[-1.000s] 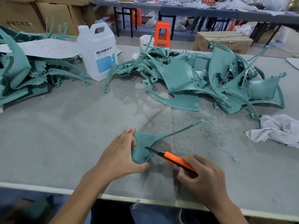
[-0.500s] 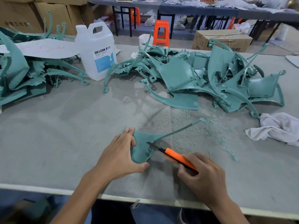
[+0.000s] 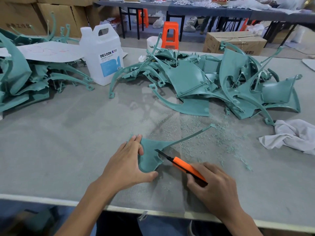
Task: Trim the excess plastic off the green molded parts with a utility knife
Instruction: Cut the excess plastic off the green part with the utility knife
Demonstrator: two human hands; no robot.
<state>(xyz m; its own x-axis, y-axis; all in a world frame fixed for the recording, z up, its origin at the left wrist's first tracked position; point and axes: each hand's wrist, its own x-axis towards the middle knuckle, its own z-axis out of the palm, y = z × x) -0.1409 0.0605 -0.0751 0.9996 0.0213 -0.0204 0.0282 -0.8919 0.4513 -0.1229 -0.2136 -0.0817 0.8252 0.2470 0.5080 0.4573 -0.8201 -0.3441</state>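
- The left hand point(image 3: 129, 166) reaches in from the lower left, forearm angled up across the desk point(image 3: 59, 150) edge, palm down.
- Its fingers lie close together with the tips on the top corner of a green molded part point(image 3: 150, 157). The thumb stretches out to the right under the part's lower corner, so the hand clamps the piece between fingers and thumb.
- The part lies on the desk near the front edge, just right of the left hand. It is a curved panel with a thin strip running up and right, whose far tip rests among the green shavings point(image 3: 213, 138).
- The right hand point(image 3: 214, 189) comes in from the lower right, back of the hand up, fingers curled tight around the rear of an orange utility knife point(image 3: 187, 168).
- The knife points up and left. Its dark blade is extended, and the tip meets the right edge of the part where the thin strip joins the panel.
- A large pile of green parts point(image 3: 213, 82) sits at the back right of the desk, and a second pile point(image 3: 25, 79) at the back left with a white sheet point(image 3: 49, 51) lying on it.
- A white jug point(image 3: 102, 55) labelled DEXCON stands upright between the piles.
- A crumpled white cloth point(image 3: 293, 137) lies at the right edge, just below the large pile.
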